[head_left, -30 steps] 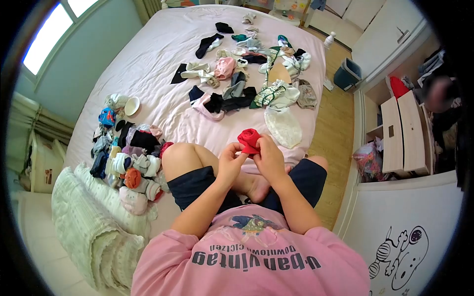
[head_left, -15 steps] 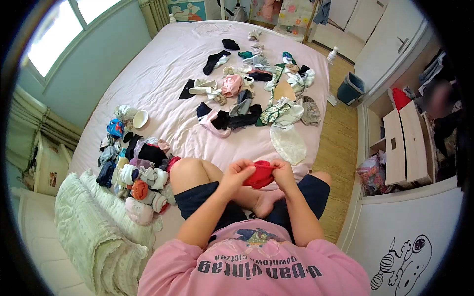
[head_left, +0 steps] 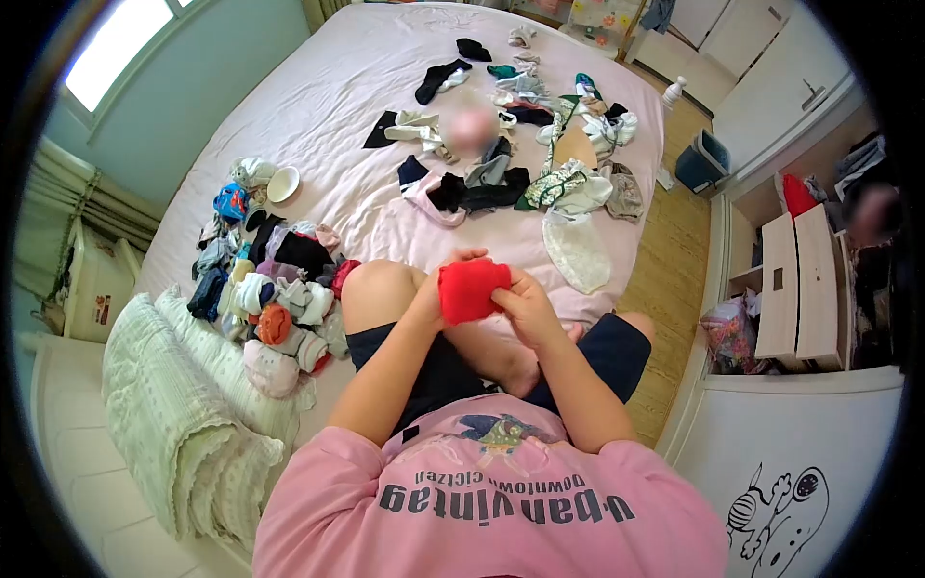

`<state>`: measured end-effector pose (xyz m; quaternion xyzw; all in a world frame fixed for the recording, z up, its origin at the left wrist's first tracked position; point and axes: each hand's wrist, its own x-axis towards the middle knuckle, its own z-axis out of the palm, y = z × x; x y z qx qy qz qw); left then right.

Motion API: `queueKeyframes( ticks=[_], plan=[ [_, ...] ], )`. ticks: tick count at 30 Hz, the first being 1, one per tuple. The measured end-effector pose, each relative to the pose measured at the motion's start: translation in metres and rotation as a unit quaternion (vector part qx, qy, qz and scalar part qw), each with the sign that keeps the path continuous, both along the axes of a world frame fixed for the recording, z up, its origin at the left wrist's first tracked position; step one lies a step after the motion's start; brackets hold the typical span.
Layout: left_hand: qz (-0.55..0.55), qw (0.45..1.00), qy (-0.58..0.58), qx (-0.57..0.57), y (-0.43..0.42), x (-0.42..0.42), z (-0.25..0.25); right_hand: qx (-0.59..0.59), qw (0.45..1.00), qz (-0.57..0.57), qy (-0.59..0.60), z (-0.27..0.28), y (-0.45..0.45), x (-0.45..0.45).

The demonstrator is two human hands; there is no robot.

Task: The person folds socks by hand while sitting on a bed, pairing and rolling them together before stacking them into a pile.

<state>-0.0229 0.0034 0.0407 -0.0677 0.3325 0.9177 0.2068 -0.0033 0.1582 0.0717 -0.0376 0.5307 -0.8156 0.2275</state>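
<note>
So the right hand (head_left: 528, 302) pinches a bright red, squarish fabric piece (head_left: 468, 292) against the left hand (head_left: 429, 294), whose grip I can't tell.

A pale, ruffled quilt (head_left: 183, 414) lies folded on the bed (head_left: 308, 106). A greenish curtain (head_left: 92, 207) hangs near the bright window (head_left: 120, 53). Opposite, a dark bin (head_left: 702, 164) stands on wooden flooring (head_left: 665, 270), near pale drawers (head_left: 779, 284); a cartoon drawing (head_left: 777, 522) marks a white panel (head_left: 718, 433).

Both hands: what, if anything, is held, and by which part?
A red cloth item: right hand grips its right edge; left hand, partly hidden, is at its left side.
</note>
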Motion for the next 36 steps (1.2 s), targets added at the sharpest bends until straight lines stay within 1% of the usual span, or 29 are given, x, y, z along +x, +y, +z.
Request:
queueKeyframes(
  ticks=[1, 3, 4, 5, 6, 7, 8, 10, 11, 12, 13, 14, 15, 16, 18, 19, 21, 22, 23, 24, 25, 26, 27, 28, 29, 31, 33, 34, 36],
  plan=[
    [-0.022, 0.999, -0.011, 0.047, -0.004, 0.006, 0.017, 0.032, 0.996, -0.038, 0.077, 0.002, -0.004, -0.003],
    [-0.066, 0.987, -0.033, 0.142, -0.017, 0.017, 0.036, 0.081, 0.987, -0.036, 0.132, 0.004, -0.008, -0.008],
    [-0.046, 0.998, 0.009, 0.035, -0.019, 0.021, 0.030, 0.107, 0.981, -0.037, 0.158, 0.004, -0.008, -0.009],
    [-0.030, 0.996, 0.051, -0.070, -0.018, 0.025, 0.019, 0.121, 0.980, -0.027, 0.157, -0.003, -0.011, -0.009],
    [-0.017, 0.981, 0.093, -0.172, -0.015, 0.028, 0.012, 0.147, 0.974, -0.041, 0.167, -0.010, -0.013, -0.008],
    [0.026, 0.989, 0.062, -0.133, -0.016, 0.030, 0.015, 0.173, 0.967, -0.054, 0.177, -0.016, -0.015, -0.009],
    [0.046, 0.978, 0.056, -0.197, -0.022, 0.030, 0.016, 0.199, 0.960, -0.066, 0.188, -0.023, -0.019, -0.012],
    [0.101, 0.960, 0.064, -0.254, -0.036, 0.025, 0.002, 0.120, 0.984, -0.110, 0.079, -0.048, -0.035, -0.015],
    [0.125, 0.959, 0.061, -0.247, -0.043, 0.023, -0.003, 0.077, 0.988, -0.129, 0.025, -0.062, -0.039, -0.017],
    [0.150, 0.957, 0.058, -0.240, -0.049, 0.022, -0.007, 0.085, 0.986, -0.142, -0.005, -0.076, -0.041, -0.017],
    [0.135, 0.959, 0.050, -0.244, -0.054, 0.025, 0.031, 0.092, 0.983, -0.155, -0.035, -0.092, -0.042, -0.019],
    [0.166, 0.961, 0.016, -0.222, -0.062, 0.023, 0.026, 0.096, 0.979, -0.166, -0.063, -0.108, -0.046, -0.021],
    [0.158, 0.962, 0.021, -0.222, -0.073, 0.020, 0.023, 0.121, 0.983, -0.125, -0.056, -0.134, -0.043, -0.025],
    [0.152, 0.963, 0.025, -0.222, -0.080, 0.020, 0.023, 0.126, 0.985, -0.097, -0.065, -0.138, -0.039, -0.025],
    [0.172, 0.975, -0.004, -0.144, -0.084, 0.020, 0.031, 0.137, 0.987, -0.033, -0.080, -0.144, -0.028, -0.026],
    [0.184, 0.977, -0.018, -0.104, -0.084, 0.021, 0.034, 0.085, 0.985, -0.076, -0.133, -0.146, -0.018, -0.028],
    [0.180, 0.982, -0.002, -0.058, -0.087, 0.019, 0.028, -0.019, 0.958, -0.155, -0.240, -0.147, 0.011, -0.032],
    [0.181, 0.983, 0.009, -0.037, -0.091, 0.017, 0.024, -0.094, 0.945, -0.234, -0.210, -0.173, 0.034, -0.034],
    [0.163, 0.986, -0.011, -0.009, -0.100, 0.016, 0.014, -0.145, 0.913, -0.272, -0.268, -0.210, 0.070, -0.041],
    [0.197, 0.980, -0.008, 0.033, -0.100, 0.012, 0.009, -0.112, 0.893, -0.348, -0.262, -0.204, 0.091, -0.037],
    [0.183, 0.981, 0.001, 0.067, -0.108, 0.011, 0.008, -0.099, 0.891, -0.380, -0.227, -0.213, 0.118, -0.030],
    [0.151, 0.982, 0.003, 0.111, -0.118, 0.010, 0.005, -0.094, 0.883, -0.403, -0.221, -0.247, 0.160, -0.027],
    [0.158, 0.980, 0.006, 0.121, -0.125, 0.007, 0.005, -0.057, 0.870, -0.430, -0.235, -0.231, 0.171, -0.026],
    [0.169, 0.979, 0.016, 0.116, -0.132, 0.004, 0.004, -0.003, 0.867, -0.463, -0.184, -0.238, 0.187, -0.028],
    [0.211, 0.970, 0.027, 0.117, -0.138, -0.002, 0.007, 0.030, 0.836, -0.511, -0.196, -0.256, 0.213, -0.037],
    [0.283, 0.952, 0.022, 0.113, -0.162, -0.013, 0.011, 0.158, 0.802, -0.552, -0.164, -0.255, 0.211, -0.024],
    [0.339, 0.935, -0.005, 0.107, -0.193, -0.031, 0.006, 0.277, 0.745, -0.595, -0.119, -0.235, 0.216, -0.016],
    [0.376, 0.916, -0.068, 0.126, -0.214, -0.041, -0.003, 0.334, 0.708, -0.615, -0.093, -0.220, 0.214, -0.023],
    [0.430, 0.888, -0.070, 0.149, -0.258, -0.062, -0.013, 0.461, 0.643, -0.611, -0.036, -0.163, 0.152, -0.021]
  ],
)
